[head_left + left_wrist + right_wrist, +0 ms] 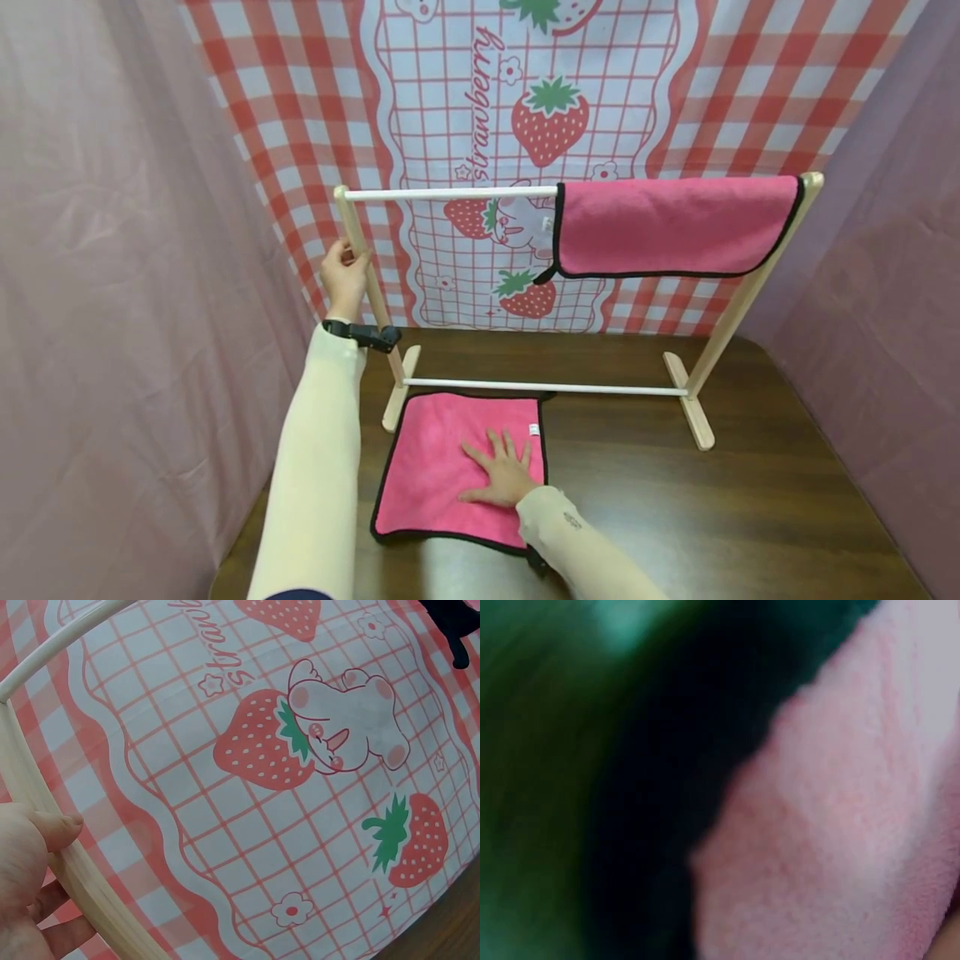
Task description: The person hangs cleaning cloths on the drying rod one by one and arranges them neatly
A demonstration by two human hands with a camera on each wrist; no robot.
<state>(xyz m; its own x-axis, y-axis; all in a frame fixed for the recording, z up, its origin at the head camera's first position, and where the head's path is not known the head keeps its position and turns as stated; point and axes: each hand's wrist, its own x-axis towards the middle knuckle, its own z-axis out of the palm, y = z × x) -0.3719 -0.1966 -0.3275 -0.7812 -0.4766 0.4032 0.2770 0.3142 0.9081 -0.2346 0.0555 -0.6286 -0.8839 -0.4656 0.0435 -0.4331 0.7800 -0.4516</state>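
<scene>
Right hand (501, 477), fingers spread flat, presses the cloth (442, 467) at lower centre; left hand (343, 277) grips the rack (365, 267) post above it.

The head camera is looking down and forward at the whole wooden rack (525, 292). The left wrist camera is sitting close against the rack's left post (67, 862), facing the strawberry backdrop (300, 787) behind it, which both views are sharing. The right wrist camera is pressing too near, blurring.

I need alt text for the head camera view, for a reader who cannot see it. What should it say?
A person's left hand grips the left post of a wooden drying rack on a dark table, while the right hand lies flat on a pink towel spread in front of the rack. A second pink towel hangs over the right part of the top bar, before a strawberry-print cloth.
</scene>
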